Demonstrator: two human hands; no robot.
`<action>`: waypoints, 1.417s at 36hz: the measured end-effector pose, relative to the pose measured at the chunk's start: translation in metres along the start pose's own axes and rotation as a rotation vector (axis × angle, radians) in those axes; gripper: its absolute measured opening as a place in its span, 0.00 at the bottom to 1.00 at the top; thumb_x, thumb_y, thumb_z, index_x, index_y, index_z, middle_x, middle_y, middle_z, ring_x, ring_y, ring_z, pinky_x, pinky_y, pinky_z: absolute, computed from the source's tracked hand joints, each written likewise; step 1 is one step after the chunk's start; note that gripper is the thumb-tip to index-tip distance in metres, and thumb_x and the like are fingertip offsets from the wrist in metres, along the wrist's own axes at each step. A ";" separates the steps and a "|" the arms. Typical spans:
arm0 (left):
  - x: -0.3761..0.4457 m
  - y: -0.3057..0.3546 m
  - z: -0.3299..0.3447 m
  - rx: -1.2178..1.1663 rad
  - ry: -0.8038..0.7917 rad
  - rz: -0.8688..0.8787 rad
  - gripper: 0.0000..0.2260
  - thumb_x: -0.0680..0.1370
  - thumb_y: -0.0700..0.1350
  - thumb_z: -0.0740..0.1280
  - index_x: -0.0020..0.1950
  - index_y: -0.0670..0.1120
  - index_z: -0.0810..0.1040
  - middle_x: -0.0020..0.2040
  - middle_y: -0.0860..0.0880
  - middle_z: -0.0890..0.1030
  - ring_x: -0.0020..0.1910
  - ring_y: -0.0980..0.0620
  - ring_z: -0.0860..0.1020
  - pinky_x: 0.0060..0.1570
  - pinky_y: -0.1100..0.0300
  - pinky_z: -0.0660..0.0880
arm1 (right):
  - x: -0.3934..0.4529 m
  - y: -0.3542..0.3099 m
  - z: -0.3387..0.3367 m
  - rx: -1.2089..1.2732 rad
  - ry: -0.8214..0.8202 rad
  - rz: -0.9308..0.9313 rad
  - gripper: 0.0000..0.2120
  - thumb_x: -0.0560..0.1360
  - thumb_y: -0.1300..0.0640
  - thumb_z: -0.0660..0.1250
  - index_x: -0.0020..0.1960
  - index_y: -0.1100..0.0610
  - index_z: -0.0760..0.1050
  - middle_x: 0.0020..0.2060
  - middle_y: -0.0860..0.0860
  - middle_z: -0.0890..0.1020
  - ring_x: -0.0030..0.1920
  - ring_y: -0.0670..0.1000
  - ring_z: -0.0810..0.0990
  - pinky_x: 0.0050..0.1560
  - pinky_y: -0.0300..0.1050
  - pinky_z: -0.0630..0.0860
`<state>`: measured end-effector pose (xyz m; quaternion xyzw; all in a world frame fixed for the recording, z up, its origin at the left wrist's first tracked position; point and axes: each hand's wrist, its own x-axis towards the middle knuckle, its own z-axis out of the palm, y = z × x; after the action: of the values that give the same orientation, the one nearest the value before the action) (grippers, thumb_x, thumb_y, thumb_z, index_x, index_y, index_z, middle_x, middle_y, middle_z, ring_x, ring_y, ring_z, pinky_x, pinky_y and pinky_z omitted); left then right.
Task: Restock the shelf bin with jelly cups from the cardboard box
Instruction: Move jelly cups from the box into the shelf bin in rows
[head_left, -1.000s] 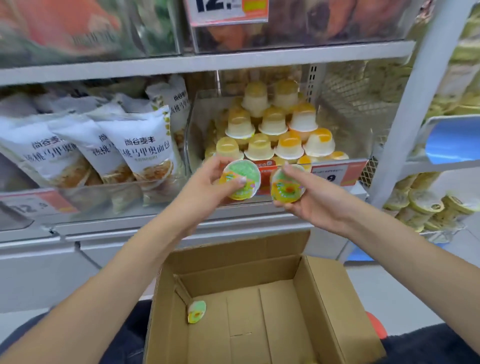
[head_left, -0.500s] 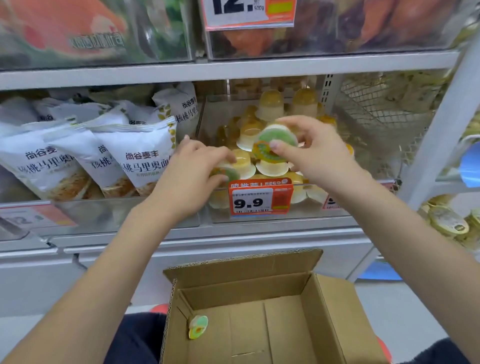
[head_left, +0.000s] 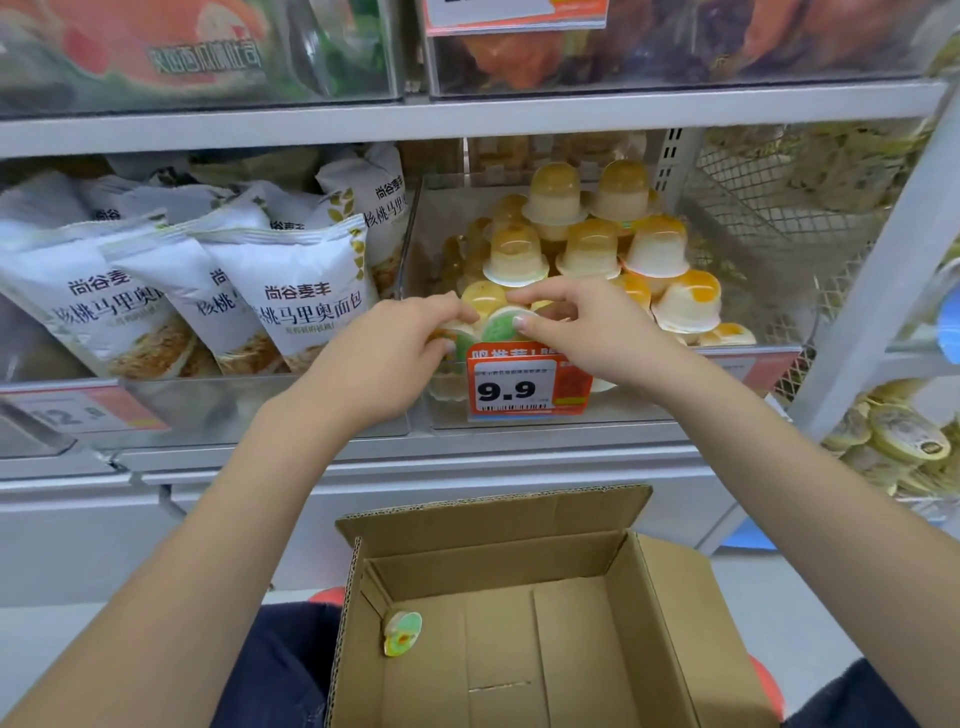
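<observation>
Both hands reach into the bin (head_left: 670, 410) on the shelf. The left hand (head_left: 384, 358) has its fingers curled round a cup (head_left: 460, 338) at the front of the pile. The right hand (head_left: 587, 332) pinches a green-lidded cup (head_left: 501, 325) between thumb and bent fingers, just beside the other. One more cup (head_left: 402, 633) lies in the box (head_left: 649, 597) below.

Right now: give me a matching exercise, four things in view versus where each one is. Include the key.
Things:
1. lone jelly cup
2. price tag
3. bread bags
4. right hand

Places:
A. left of the clear bin
B. over the bin's front edge, at a green-lidded cup
C. inside the cardboard box
D. on the bin's front

Pairs: 1-C, 2-D, 3-A, 4-B
</observation>
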<state>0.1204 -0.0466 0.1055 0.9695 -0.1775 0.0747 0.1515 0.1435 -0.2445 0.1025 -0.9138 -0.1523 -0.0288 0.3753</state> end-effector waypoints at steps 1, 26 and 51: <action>-0.001 0.000 0.000 -0.013 0.001 0.002 0.16 0.81 0.44 0.60 0.68 0.56 0.71 0.72 0.52 0.68 0.68 0.49 0.69 0.62 0.55 0.67 | 0.000 0.000 0.000 0.009 -0.010 0.002 0.15 0.78 0.49 0.64 0.64 0.48 0.76 0.49 0.44 0.78 0.44 0.39 0.74 0.36 0.29 0.66; -0.054 0.012 0.013 -0.114 0.461 0.171 0.07 0.76 0.36 0.62 0.50 0.42 0.79 0.46 0.48 0.81 0.48 0.50 0.76 0.49 0.60 0.70 | -0.069 -0.008 -0.005 0.134 0.250 -0.377 0.04 0.75 0.62 0.67 0.50 0.58 0.79 0.44 0.45 0.81 0.45 0.44 0.78 0.46 0.34 0.75; -0.171 -0.096 0.324 0.155 -0.733 -0.405 0.26 0.74 0.30 0.61 0.71 0.42 0.63 0.70 0.43 0.66 0.68 0.44 0.66 0.61 0.52 0.72 | -0.232 0.198 0.268 -0.269 -1.129 0.443 0.28 0.77 0.67 0.60 0.73 0.48 0.61 0.70 0.54 0.66 0.66 0.56 0.70 0.63 0.47 0.69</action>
<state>0.0263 -0.0102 -0.2599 0.9557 -0.0195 -0.2932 0.0166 -0.0340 -0.2513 -0.2625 -0.8372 -0.1293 0.5187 0.1156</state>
